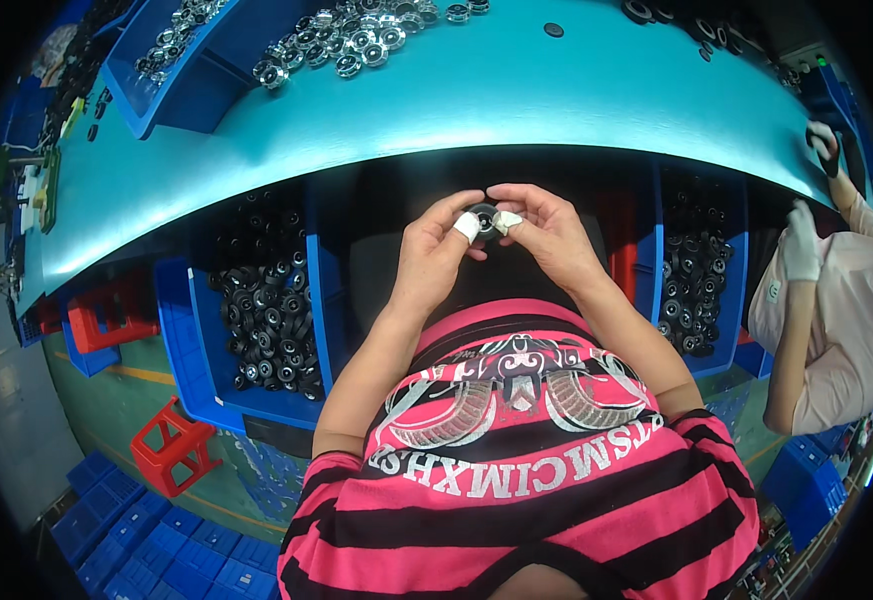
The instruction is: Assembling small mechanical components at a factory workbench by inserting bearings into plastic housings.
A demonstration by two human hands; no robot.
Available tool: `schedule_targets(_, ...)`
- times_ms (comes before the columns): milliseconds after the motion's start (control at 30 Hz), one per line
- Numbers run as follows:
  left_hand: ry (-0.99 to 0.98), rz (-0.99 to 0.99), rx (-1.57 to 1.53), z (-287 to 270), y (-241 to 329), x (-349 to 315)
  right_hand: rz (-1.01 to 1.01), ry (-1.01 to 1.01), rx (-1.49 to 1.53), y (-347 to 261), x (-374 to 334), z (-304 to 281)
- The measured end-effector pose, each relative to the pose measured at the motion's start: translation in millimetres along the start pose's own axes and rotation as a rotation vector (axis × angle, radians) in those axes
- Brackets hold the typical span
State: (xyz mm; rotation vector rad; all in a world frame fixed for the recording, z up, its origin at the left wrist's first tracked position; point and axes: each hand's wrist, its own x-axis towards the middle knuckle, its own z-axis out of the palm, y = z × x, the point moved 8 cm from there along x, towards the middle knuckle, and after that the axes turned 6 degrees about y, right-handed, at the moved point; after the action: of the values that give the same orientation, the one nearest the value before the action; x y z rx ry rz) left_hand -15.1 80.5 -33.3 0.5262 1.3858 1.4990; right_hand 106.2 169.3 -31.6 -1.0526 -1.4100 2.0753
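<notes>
A small wheel (485, 218) with a black tyre and a shiny silver hub is held between both hands, just in front of the table edge. My left hand (431, 250) pinches it from the left, a white covering on the thumb. From the other side my right hand (548, 238) grips the same wheel, its thumb also wrapped in white. Both sets of fingertips press round the rim and hide part of the tyre. Loose chrome hubs (361, 42) lie in a heap on the turquoise table (436, 110) beyond.
A blue bin (191, 98) of chrome hubs stands on the table at left. Blue bins of black wheels flank me, left (271, 310) and right (696, 285). A red stool (173, 447) and stacked blue crates (146, 535) are lower left. A co-worker's gloved hand (801, 245) is at right.
</notes>
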Motion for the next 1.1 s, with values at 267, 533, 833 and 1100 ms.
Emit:
schedule_targets(267,-0.045,0.006,-0.114,0.8,-9.9,0.3,0.04,-0.005,0.121,1.5,-0.4,-0.2)
schedule_targets(533,-0.004,0.221,0.177,8.5,14.8,-8.1,0.191,-0.091,0.322,21.9,0.8,4.5)
schedule_targets(833,0.215,0.549,0.871,8.7,46.3,-15.1,0.088,-0.094,0.175,15.0,-1.9,9.1)
schedule_targets(1100,0.21,0.482,0.769,9.9,45.9,-14.5,0.137,-0.097,0.161,17.9,-3.2,9.7)
